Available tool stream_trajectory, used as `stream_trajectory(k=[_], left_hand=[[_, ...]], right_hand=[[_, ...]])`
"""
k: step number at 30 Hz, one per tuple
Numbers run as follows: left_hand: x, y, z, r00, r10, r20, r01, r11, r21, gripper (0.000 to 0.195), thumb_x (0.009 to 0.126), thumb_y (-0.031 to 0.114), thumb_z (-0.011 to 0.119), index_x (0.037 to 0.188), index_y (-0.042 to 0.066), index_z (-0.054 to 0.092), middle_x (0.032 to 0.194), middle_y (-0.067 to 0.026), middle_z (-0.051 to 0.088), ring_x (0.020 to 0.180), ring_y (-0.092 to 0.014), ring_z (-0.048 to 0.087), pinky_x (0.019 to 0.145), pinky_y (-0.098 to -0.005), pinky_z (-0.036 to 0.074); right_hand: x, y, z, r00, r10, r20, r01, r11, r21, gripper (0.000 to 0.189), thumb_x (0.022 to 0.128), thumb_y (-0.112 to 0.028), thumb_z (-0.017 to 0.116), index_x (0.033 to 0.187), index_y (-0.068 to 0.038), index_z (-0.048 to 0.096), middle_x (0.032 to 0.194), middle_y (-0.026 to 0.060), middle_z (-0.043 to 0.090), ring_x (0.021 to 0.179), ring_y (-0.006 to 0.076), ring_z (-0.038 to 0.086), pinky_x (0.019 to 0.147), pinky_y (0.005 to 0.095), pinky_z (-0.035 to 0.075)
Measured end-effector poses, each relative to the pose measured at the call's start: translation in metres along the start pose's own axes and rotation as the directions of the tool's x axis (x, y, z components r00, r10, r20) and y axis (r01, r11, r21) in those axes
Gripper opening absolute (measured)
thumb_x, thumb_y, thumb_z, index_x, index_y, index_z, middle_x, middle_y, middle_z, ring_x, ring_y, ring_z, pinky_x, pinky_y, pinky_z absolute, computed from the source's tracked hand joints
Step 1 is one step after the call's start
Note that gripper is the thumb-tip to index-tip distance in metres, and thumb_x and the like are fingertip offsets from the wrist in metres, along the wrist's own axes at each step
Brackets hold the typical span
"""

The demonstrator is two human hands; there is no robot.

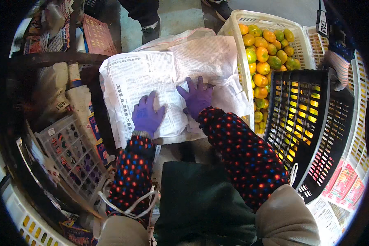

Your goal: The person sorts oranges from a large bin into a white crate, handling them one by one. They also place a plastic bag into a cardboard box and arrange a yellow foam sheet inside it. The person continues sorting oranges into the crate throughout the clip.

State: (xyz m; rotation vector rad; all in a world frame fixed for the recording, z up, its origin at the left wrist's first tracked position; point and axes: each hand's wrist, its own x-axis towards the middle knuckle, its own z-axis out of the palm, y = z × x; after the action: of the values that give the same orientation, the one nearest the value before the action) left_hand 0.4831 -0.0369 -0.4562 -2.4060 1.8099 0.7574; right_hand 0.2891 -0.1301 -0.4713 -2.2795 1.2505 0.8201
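Sheets of newspaper (153, 69) lie spread over a box or basket in front of me, with a clear plastic liner (172, 40) showing along the far edge. What lies beneath the paper is hidden. Both of my hands wear purple gloves. Flat on the paper, left of the middle, rests my left hand (148, 114), fingers apart. My right hand (198, 95) lies a little farther away and to the right, its fingers spread on the paper. Neither hand holds anything.
At the right, a white plastic crate (244, 77) holds many orange and green citrus fruits (262, 54). Black baskets (298, 117) lean beside it. A person's gloved hand (338, 69) is at the far right; another person's shoe (150, 33) stands beyond the paper. A divided plastic tray (70, 153) lies left.
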Motion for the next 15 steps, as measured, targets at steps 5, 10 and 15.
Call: stream_trajectory(k=[5,10,15], left_hand=[[0.063,-0.051,0.084,0.924,-0.039,0.381,0.015,0.998,0.066,0.093,0.079,0.060,0.074,0.152,0.015,0.039,0.155,-0.0211,0.038,0.129,-0.040,0.052,0.108,-0.0502,0.042],[0.120,-0.106,0.156,0.815,0.339,0.470,-0.346,0.935,-0.075,0.066,0.090,0.035,0.063,0.151,0.019,0.042,0.132,-0.0186,0.060,0.118,-0.036,0.060,0.102,-0.0489,0.045],[0.103,-0.077,0.139,0.943,-0.131,0.306,0.149,0.988,-0.035,0.059,0.088,0.032,0.065,0.145,0.022,0.050,0.127,-0.0150,0.064,0.115,-0.040,0.061,0.100,-0.0526,0.048]], right_hand=[[0.060,0.003,0.039,0.998,0.020,0.061,-0.024,0.998,0.061,0.080,0.086,-0.052,0.072,0.155,-0.037,0.036,0.168,0.0091,0.022,0.154,0.0422,0.017,0.112,0.0699,0.027],[0.113,0.031,0.079,0.966,-0.124,0.226,0.034,0.931,0.364,0.081,0.087,-0.044,0.070,0.154,-0.013,0.037,0.150,0.0254,0.046,0.139,0.0437,0.044,0.110,0.0530,0.041],[0.090,0.047,0.084,0.989,0.077,-0.125,0.042,0.670,0.741,0.079,0.085,-0.031,0.067,0.146,0.010,0.038,0.129,0.0340,0.060,0.119,0.0436,0.061,0.105,0.0441,0.048]])
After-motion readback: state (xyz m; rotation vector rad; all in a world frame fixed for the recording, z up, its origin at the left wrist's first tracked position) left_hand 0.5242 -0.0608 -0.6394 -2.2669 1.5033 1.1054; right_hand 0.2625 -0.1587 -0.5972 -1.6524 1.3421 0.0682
